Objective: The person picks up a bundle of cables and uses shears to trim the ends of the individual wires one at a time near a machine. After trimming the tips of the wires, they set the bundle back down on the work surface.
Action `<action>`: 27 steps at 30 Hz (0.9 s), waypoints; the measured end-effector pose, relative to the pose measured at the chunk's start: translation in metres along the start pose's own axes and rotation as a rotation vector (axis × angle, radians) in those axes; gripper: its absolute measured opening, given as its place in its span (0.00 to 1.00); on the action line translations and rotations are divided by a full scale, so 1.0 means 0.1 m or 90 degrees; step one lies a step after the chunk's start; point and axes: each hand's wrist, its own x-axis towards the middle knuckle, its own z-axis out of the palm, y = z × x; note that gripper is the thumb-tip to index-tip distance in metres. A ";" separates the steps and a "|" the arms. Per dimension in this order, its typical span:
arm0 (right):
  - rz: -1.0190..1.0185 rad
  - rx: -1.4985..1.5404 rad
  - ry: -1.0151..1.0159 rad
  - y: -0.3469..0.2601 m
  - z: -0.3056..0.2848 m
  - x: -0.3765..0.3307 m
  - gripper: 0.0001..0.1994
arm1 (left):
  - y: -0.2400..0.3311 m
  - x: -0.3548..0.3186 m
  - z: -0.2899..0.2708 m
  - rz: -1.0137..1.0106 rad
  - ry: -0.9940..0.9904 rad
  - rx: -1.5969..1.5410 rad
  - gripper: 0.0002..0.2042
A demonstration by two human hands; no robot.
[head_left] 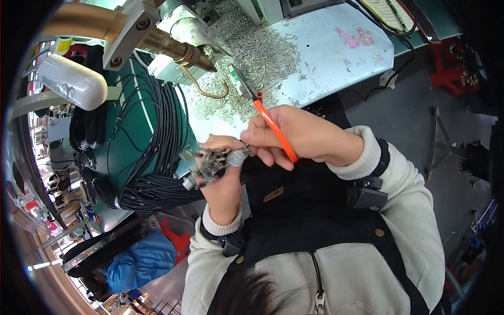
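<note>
My left hand (223,191) is closed round a cluster of small metal parts (205,167), silvery with bits of green, held in front of my chest. Something grey and silvery (237,157), perhaps a wrapping, covers a fingertip there. My right hand (294,134) grips an orange-handled hand tool (274,126); one handle slants across the palm and sticks up past the knuckles. The tool's working end is hidden, so its kind is unclear. Right thumb and fingertips meet the left hand's fingertips at a small dark piece too fine to make out.
A heap of small metal pins (262,58) covers much of the white worktop (336,65). Above it reaches a machine head with a bent copper tube (210,95). Coiled black cables (157,168) lie on the green mat at left. A person in blue (142,260) sits beyond, lower left.
</note>
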 end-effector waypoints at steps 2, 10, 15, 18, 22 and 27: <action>-0.033 0.020 -0.024 0.12 0.00 0.05 0.10 | 0.05 0.01 0.00 -0.104 0.001 -0.122 0.07; -0.781 -0.956 0.329 0.14 -0.10 0.10 0.07 | 0.16 0.07 -0.02 -0.399 0.004 -0.404 0.07; -0.777 -0.957 0.302 0.15 -0.06 0.04 0.10 | 0.21 0.08 0.01 -0.391 0.055 -0.283 0.07; -0.742 -0.983 0.336 0.17 -0.04 0.02 0.12 | 0.19 0.07 -0.03 -0.404 0.047 -0.296 0.07; -0.759 -0.869 0.390 0.26 -0.02 0.08 0.11 | 0.18 0.06 -0.04 -0.402 0.025 -0.307 0.08; -0.566 -0.715 0.376 0.32 0.11 0.03 0.10 | 0.07 0.00 0.08 -0.118 0.040 -0.012 0.08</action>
